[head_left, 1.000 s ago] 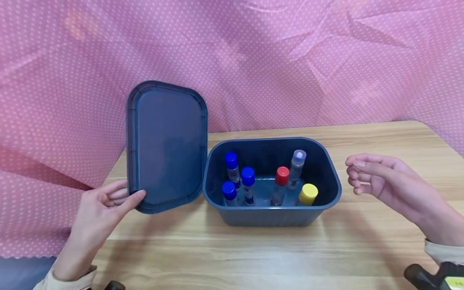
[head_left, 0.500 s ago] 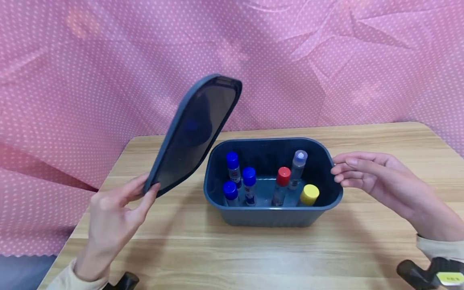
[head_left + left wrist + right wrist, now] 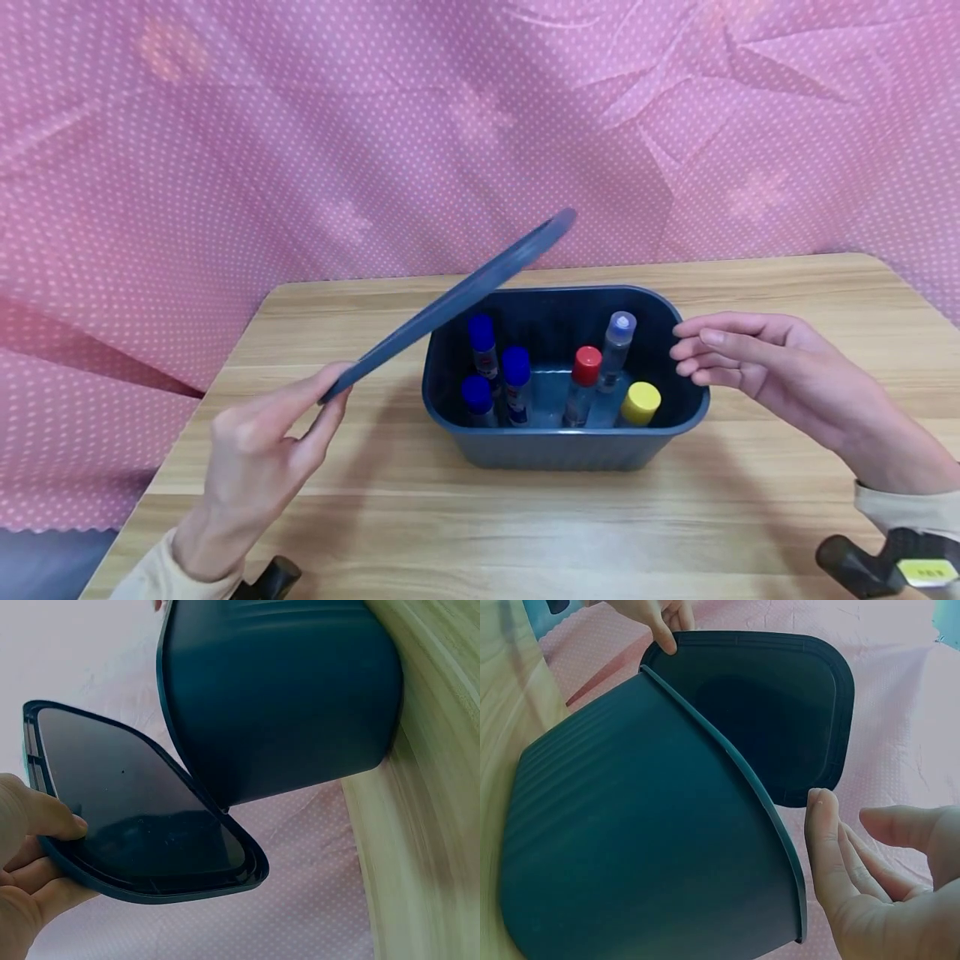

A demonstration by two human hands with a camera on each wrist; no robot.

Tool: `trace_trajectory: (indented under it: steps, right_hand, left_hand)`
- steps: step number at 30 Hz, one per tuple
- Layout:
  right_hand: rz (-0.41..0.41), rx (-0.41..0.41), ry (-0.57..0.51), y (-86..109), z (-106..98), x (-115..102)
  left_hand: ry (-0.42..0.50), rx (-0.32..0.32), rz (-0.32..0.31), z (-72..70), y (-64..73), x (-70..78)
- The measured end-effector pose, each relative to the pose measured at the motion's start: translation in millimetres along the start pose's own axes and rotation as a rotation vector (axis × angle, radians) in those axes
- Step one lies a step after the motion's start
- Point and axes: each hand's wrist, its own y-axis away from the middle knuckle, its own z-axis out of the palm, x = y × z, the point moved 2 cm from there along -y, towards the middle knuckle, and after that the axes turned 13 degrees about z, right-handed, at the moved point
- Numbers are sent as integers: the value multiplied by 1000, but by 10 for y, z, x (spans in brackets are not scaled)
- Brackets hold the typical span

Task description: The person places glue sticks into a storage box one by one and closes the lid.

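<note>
My left hand [image 3: 258, 462] pinches one end of a dark blue lid [image 3: 450, 302] between thumb and fingers. The lid is tilted, its far end raised above the left part of a dark blue bin [image 3: 558, 450]; its underside [image 3: 135, 802] shows in the left wrist view. Inside the bin stand several small clear bottles: some with blue caps [image 3: 516, 367], one with a red cap [image 3: 587, 365], one with a yellow cap [image 3: 641, 403], one with a clear cap [image 3: 622, 325]. Beside the bin's right rim, my right hand [image 3: 795, 383] holds nothing, fingers loosely bent.
The bin stands on a wood-grain table [image 3: 525, 533]. A pink dotted cloth [image 3: 375, 125] hangs behind and to the left. Black wrist-mounted gear [image 3: 885, 558] shows below the right hand, and a black piece [image 3: 273, 579] below the left one.
My left hand has moved right and tipped the lid from nearly upright down toward the bin. My right hand has moved left to the bin's right rim. Bin and bottles have stayed put.
</note>
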Motion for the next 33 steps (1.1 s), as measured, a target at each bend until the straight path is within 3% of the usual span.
trace_trajectory:
  steps: [11, 19, 27, 33]
  right_hand:
    - [-5, -11, -27, -10, 25, 44]
    - [-35, -97, -152, -11, 72, 20]
    - [-22, -84, -153, -18, 74, 29]
    - [-47, -109, -130, -17, 106, 28]
  left_hand:
    - [10, 59, 80, 55, -41, 64]
    - [81, 139, 291, 113, -182, 159]
    - [60, 96, 438, 161, -312, 243]
    - [26, 70, 499, 202, -354, 281]
